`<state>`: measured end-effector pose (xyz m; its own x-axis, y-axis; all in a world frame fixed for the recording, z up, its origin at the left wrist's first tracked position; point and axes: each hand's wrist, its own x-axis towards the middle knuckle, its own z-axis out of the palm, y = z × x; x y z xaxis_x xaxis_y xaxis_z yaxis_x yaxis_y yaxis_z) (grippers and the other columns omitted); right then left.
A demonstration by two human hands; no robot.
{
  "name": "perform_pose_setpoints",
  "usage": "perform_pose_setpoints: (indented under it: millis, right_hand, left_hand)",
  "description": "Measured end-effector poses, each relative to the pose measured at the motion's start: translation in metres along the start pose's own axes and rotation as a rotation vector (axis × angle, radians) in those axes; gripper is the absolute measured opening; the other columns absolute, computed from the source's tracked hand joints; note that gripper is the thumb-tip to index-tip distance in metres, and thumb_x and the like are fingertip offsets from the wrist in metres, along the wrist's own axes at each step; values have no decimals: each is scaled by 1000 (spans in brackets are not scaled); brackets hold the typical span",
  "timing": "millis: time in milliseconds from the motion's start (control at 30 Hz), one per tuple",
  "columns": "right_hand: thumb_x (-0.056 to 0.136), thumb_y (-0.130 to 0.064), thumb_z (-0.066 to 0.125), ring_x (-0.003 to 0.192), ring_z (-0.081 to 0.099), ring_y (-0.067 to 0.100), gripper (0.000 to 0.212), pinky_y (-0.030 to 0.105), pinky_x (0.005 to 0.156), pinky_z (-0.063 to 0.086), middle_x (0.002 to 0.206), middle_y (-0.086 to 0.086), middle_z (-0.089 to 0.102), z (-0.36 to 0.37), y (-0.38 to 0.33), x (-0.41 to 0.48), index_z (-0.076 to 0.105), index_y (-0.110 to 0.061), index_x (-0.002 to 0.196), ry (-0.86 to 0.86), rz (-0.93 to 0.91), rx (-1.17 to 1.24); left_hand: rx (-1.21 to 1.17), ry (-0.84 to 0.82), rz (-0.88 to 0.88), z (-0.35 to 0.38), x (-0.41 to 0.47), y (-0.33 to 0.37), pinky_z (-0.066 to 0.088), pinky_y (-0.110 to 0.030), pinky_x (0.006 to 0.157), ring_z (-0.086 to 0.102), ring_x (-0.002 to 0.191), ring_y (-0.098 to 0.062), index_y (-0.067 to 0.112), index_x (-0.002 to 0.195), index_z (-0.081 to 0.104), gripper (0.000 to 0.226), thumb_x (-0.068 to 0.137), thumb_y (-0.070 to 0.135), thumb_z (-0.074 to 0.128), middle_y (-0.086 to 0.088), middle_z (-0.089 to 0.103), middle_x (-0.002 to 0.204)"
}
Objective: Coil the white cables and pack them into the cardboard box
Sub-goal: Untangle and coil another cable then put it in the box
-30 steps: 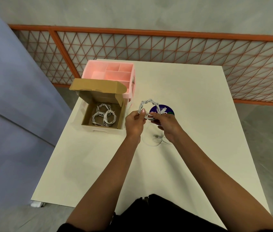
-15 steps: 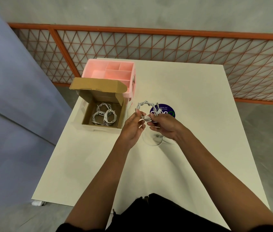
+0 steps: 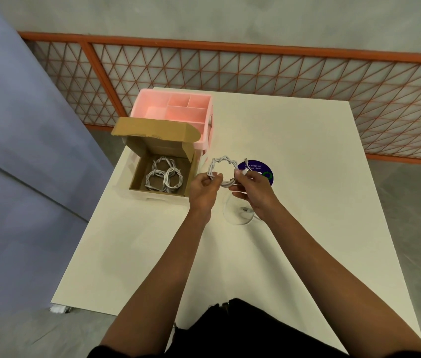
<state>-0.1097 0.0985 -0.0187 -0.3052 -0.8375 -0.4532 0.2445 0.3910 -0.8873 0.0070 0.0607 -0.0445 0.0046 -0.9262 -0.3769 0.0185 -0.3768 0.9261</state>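
Above the white table [image 3: 307, 177], the white cable [image 3: 223, 164] is a small twisted ring, held up between two hands. The left hand [image 3: 204, 188] pinches one side, the right hand [image 3: 253, 188] pinches the other, fingers [image 3: 213, 177] curled round it. It looks light and bendy; I think it springs open unless held where the loops cross. Its loose tail [image 3: 244, 209] droops to the table. In the cardboard box [image 3: 137, 174] nearby lie other coiled cables [image 3: 164, 177]. The fingers hide the wrap's end.

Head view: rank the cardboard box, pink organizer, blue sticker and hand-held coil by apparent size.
1. cardboard box, flap included.
2. pink organizer, partly hidden.
3. coil and blue sticker look alike; right hand covers some sticker, so unranked.
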Motion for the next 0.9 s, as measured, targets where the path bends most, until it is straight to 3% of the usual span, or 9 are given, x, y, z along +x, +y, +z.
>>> perform_pose_setpoints:
  millis: [167,300,467,633,800,900]
  right_hand:
    - [98,-17,48,72,62,13,25,21,64,53,86,7,64,2,10,3,60,-2,115,51,13,-78]
    - [95,-2,48,68,63,15,23,18,65,56,84,9,64,13,19,5,63,1,113,13,33,-118]
    - [93,-1,51,73,67,19,24,32,84,57,83,9,67,44,31,13,65,2,113,-29,56,-179]
    - [90,-3,53,86,69,22,25,33,86,56,94,12,70,82,26,18,63,-10,112,-49,21,-247]
    - [90,-6,46,102,62,21,34,37,91,53,110,0,63,105,22,28,63,-17,117,-68,-64,-430]
    - [93,-5,44,88,63,21,39,37,85,56,118,8,61,111,19,35,56,-13,129,-129,-34,-467]
  left_hand:
    - [158,41,14,-14,2,-2,43,-30,72,51,71,-18,12,71,62,19,87,22,67,-2,56,64]
    - [238,102,-18,-34,6,-5,48,-35,79,53,77,-22,9,80,67,21,91,25,60,-20,66,86]
    - [289,222,-43,-61,14,0,50,-38,87,62,92,-30,3,103,71,29,95,25,54,-19,68,102]
    - [256,344,-72,-90,34,8,53,-39,84,64,98,-37,0,97,70,23,90,19,60,-22,68,101]
    - [284,409,-64,-109,55,16,55,-46,86,65,94,-36,4,95,70,14,85,11,62,-15,69,100]
    - [337,418,-55,-113,68,15,55,-45,86,66,95,-34,3,99,68,17,85,10,61,-15,70,103]
